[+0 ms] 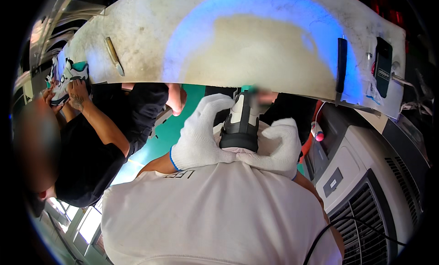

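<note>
The shoe [241, 120] is between my gloved hands, in front of my torso near the surface [141, 40] edge. My left hand [200, 132] is half-curled beside it; I cannot tell whether it grips. My right hand [280, 146] is cupped open. For steadiness, I should support both sides evenly.

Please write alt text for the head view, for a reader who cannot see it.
The wearer's white-gloved left hand and right hand sit on either side of a black-and-white shoe, between a white shirt and a table. At left, a co-worker holds another shoe.
</note>
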### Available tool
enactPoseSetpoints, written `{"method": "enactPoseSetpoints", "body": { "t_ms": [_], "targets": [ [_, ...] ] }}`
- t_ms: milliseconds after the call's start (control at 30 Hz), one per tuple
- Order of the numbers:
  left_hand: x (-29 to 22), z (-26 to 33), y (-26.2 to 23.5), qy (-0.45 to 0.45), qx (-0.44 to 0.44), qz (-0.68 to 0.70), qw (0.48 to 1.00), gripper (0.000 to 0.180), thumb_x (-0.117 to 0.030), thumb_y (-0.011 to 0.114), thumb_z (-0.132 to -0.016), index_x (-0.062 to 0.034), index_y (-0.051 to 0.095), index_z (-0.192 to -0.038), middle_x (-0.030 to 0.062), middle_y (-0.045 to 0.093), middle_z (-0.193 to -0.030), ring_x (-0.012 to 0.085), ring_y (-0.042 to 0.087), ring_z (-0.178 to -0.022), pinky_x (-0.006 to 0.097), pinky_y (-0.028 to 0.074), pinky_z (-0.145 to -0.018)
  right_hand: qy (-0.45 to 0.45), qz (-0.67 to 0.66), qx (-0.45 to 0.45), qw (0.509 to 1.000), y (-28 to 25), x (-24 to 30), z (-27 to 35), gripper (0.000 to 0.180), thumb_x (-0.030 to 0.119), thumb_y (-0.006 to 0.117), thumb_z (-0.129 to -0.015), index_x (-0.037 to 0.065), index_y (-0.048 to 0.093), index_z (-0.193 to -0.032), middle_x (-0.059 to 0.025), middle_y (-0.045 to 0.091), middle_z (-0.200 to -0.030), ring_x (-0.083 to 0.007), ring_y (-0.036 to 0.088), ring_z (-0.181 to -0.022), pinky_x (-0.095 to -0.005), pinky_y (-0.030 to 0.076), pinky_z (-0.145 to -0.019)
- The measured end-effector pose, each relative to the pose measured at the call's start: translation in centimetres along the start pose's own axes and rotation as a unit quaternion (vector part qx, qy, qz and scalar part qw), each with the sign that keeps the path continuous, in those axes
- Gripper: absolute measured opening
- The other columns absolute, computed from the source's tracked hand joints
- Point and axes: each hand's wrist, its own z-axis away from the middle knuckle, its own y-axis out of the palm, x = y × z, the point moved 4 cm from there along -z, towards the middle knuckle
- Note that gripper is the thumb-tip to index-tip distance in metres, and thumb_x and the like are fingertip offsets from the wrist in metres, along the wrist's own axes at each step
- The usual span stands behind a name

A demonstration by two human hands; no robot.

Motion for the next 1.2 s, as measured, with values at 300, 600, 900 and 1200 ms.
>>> {"method": "enactPoseSetpoints", "body": {
  "t_ms": [300,600,900,1200],
  "targets": [
    [2.1,0.5,2.4,0.049,0.026,0.169,0.984,0.117,-0.022,0.104,-0.064,0.0007,0.047,-0.163,0.0228,0.055,-0.151,0.0404,0.062,-0.138,0.047,0.054,-0.115,0.187,-0.194,0.166,0.949,1.3,-0.2,-1.5,0.124,0.015,0.098,-0.080,-0.001,0.023,-0.177,-0.0161,0.052,-0.165,-0.0219,0.055,-0.148,-0.0395,0.049,-0.122],
    [-8.7,3.7,-2.0,0.379,-0.134,0.020,0.916,0.110,-0.024,0.107,-0.069,0.0023,0.052,-0.160,0.0304,0.058,-0.154,0.0497,0.060,-0.142,0.052,0.054,-0.115,-0.025,-0.128,0.100,0.986,-1.9,12.1,-0.1,0.113,0.020,0.096,-0.086,0.003,0.030,-0.176,-0.0182,0.045,-0.172,-0.0321,0.044,-0.161,-0.0446,0.035,-0.134],
    [-6.2,3.4,0.6,0.402,-0.199,-0.009,0.894,0.118,-0.030,0.107,-0.066,0.0039,0.050,-0.163,0.0311,0.054,-0.161,0.0490,0.060,-0.145,0.052,0.055,-0.114,-0.093,-0.168,0.114,0.975,-2.0,7.7,0.3,0.119,0.036,0.094,-0.086,-0.003,0.027,-0.177,-0.0247,0.021,-0.186,-0.0391,0.019,-0.173,-0.0503,0.019,-0.138],
    [-5.9,4.1,1.3,0.344,-0.246,0.058,0.904,0.087,-0.022,0.100,-0.079,0.0052,0.061,-0.152,0.0261,0.063,-0.152,0.0357,0.070,-0.134,0.043,0.059,-0.108,-0.085,-0.150,0.074,0.982,-0.5,7.9,0.7,0.097,0.022,0.086,-0.090,-0.005,0.041,-0.171,-0.0274,0.030,-0.182,-0.0420,0.021,-0.172,-0.0527,0.016,-0.138]
  ]
}}
